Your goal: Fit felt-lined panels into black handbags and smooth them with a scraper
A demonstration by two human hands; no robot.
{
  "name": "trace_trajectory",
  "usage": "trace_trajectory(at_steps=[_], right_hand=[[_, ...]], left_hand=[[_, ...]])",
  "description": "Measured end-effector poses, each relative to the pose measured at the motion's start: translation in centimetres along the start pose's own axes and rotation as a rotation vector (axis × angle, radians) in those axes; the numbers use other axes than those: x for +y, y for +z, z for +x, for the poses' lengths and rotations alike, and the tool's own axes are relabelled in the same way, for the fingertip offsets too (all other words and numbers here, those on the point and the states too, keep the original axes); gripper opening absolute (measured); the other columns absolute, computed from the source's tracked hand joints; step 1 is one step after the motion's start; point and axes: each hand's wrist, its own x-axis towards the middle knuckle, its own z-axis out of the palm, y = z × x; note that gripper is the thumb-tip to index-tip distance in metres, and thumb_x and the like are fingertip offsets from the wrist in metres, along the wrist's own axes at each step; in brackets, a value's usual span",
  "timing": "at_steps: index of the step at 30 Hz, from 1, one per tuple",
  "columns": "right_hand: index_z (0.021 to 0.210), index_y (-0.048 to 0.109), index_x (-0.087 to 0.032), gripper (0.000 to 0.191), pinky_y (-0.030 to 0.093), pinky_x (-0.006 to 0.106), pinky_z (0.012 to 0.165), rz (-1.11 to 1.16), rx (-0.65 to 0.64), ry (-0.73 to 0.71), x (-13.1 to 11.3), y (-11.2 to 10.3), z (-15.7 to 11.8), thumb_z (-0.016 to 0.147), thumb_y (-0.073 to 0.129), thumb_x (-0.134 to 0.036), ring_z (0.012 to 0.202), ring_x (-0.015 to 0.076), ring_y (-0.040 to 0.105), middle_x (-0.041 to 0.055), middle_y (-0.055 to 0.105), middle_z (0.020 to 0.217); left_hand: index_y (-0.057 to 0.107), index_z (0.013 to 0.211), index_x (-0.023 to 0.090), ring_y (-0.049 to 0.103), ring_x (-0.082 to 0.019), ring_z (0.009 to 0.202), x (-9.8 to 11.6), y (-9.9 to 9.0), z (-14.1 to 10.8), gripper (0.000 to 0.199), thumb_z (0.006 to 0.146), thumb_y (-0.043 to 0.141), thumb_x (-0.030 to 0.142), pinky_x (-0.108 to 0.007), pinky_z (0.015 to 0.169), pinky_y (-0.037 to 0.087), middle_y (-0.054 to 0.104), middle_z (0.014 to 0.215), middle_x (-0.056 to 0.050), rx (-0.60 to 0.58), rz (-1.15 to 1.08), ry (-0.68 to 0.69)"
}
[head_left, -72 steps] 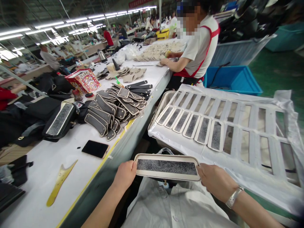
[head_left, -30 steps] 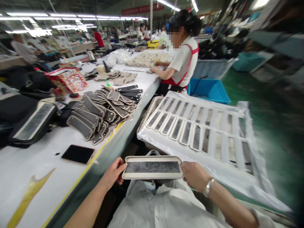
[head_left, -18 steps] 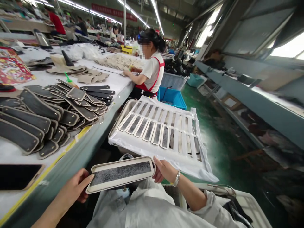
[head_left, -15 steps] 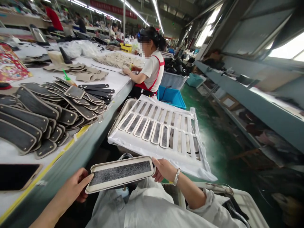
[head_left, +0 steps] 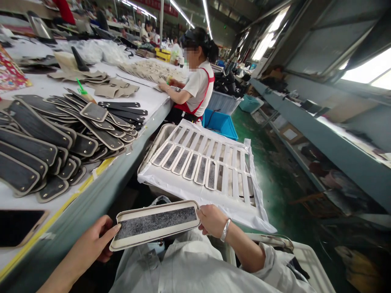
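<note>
Above my lap is a long panel with rounded corners, a cream border and a speckled dark-grey middle strip. My left hand grips its left end, thumb on top and fingers beneath. At the opposite end, my right hand pinches the corner between thumb and fingers. The panel tilts slightly, its right end higher. Beyond it, a white slotted sheet lies over a tray, with a row of similar grey-centred pieces along its near left part.
On the left table lie a heap of dark riveted straps, a phone and a glue bottle with a green tip. A co-worker in a red apron works farther along. A blue bin stands behind the tray.
My view has shifted slightly, so the table's things sit a little farther left. My right hand's fingers have curled more around the panel's corner; both hands keep hold of it.
</note>
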Motion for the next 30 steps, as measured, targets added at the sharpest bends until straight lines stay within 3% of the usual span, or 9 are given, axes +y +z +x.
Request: trace_trajectory(at_steps=[4,8,13,18,26,30], right_hand=[[0.074,0.049,-0.016,0.035,0.046,0.021,0.043,0.067,0.021,-0.066,0.7,-0.3,-0.3,0.094,0.032,-0.039,0.055,0.0164,0.064,0.0100,0.065,0.065],[0.067,0.054,-0.012,0.053,0.050,0.024,0.045,0.382,-0.085,-0.138,1.5,-1.3,-0.3,0.091,0.028,-0.052,0.050,0.0169,0.063,0.0118,0.064,0.061],[0.068,0.057,-0.010,0.057,0.052,0.027,0.046,0.643,-0.208,-0.172,2.6,-1.7,0.4,0.072,0.052,-0.067,0.051,0.0193,0.064,0.0110,0.065,0.062],[0.074,0.054,-0.011,0.062,0.053,0.027,0.048,0.670,-0.300,-0.210,3.4,-2.0,1.2,0.063,0.061,-0.072,0.052,0.0183,0.064,0.0085,0.065,0.063],[0.072,0.048,-0.015,0.060,0.049,0.022,0.039,0.613,-0.257,-0.186,3.3,-1.7,2.2,0.062,0.060,-0.073,0.044,0.0144,0.060,0.0025,0.063,0.054],[0.068,0.046,-0.016,0.050,0.047,0.020,0.037,0.559,-0.267,-0.127,2.7,-2.0,2.5,0.068,0.062,-0.064,0.041,0.0125,0.058,0.0003,0.061,0.051]], left_hand=[[0.040,0.081,0.022,0.054,-0.016,0.049,-0.4,-0.2,0.4,0.049,0.064,0.058,0.064,-0.024,0.042,0.045,0.051,0.055,0.006,-0.008,-0.015,-0.018],[0.038,0.077,0.022,0.050,-0.013,0.045,0.0,0.1,0.2,0.050,0.066,0.056,0.067,-0.020,0.039,0.042,0.049,0.051,0.007,-0.001,-0.050,-0.020],[0.036,0.075,0.022,0.046,-0.011,0.044,0.9,0.5,-0.6,0.048,0.069,0.055,0.066,-0.018,0.039,0.040,0.047,0.048,0.007,0.039,-0.089,0.015],[0.036,0.076,0.022,0.048,-0.013,0.044,0.8,0.5,-0.4,0.048,0.070,0.054,0.066,-0.020,0.040,0.041,0.049,0.047,0.005,0.048,-0.049,0.000],[0.036,0.079,0.022,0.045,-0.010,0.043,0.2,0.6,0.1,0.052,0.070,0.050,0.071,-0.017,0.039,0.038,0.049,0.049,0.006,0.032,-0.081,-0.011],[0.038,0.081,0.022,0.045,-0.010,0.044,-0.6,0.2,0.7,0.052,0.070,0.052,0.071,-0.016,0.039,0.038,0.049,0.051,0.006,-0.010,-0.092,-0.048]])
